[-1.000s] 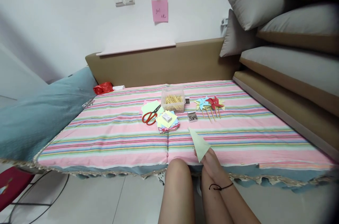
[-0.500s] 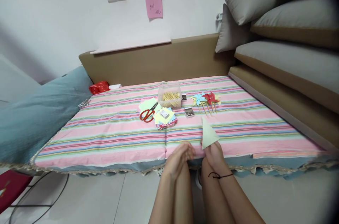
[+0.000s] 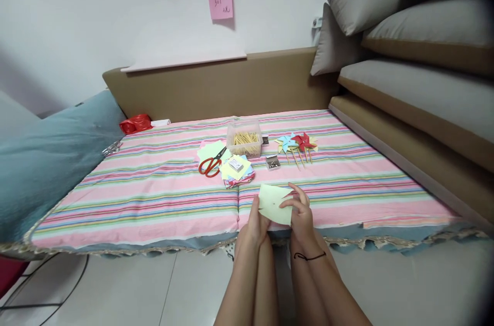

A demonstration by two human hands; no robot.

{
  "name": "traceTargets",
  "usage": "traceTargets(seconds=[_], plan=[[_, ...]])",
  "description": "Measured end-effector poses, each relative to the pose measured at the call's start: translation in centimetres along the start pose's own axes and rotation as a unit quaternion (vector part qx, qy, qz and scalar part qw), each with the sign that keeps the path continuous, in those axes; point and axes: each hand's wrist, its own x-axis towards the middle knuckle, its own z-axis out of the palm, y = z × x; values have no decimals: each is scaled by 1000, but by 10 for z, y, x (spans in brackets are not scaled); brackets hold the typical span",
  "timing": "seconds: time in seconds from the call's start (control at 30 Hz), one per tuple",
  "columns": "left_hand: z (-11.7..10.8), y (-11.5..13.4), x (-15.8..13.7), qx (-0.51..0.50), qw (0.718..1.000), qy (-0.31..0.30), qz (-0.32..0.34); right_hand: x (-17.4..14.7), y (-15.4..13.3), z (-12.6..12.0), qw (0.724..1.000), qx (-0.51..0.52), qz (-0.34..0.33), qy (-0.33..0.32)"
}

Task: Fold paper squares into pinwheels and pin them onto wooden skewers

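Note:
A pale green paper square [image 3: 273, 206], with slits cut in from its edges and a small mark at its middle, is held between my two hands above the front edge of the bed. My left hand [image 3: 258, 220] grips its left edge, thumb on top. On the right side, my right hand [image 3: 301, 210] pinches the paper near a slit. Beyond the hands lie orange-handled scissors [image 3: 210, 165] on loose paper sheets, a stack of coloured paper [image 3: 237, 174] with a small box [image 3: 235, 164] on top, and finished pinwheels [image 3: 297, 143] on sticks.
A clear plastic box [image 3: 244, 141] of wooden sticks stands mid-bed beside a small open case [image 3: 272, 163] of metal fasteners. Grey cushions [image 3: 417, 79] are piled at the right. A red plastic bag [image 3: 136, 124] lies at the back left, on the striped sheet [image 3: 154, 187].
The green paper was folded into a triangle in my right hand and is now opened flat. My left hand, empty before, has moved in and taken its left edge.

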Motion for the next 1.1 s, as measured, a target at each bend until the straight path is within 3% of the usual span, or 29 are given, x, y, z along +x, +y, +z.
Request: traceTargets(seconds=[0.1,0.27,0.5,0.67,0.87,1.1], plan=[[-5,-5,5,35,997,36,55,-2,-2,0,999,9,20,-24],[-15,-13,18,56,981,112,145,1,2,-3,963,186,195,14],[-11,-9,18,83,967,151,188,5,2,-9,942,211,257,-42],[-9,-9,12,93,975,133,151,8,4,-7,949,181,249,-68],[-6,-7,11,124,979,113,115,7,2,-6,966,160,200,-46],[13,15,49,142,976,105,126,53,-8,6,988,128,82,-27]])
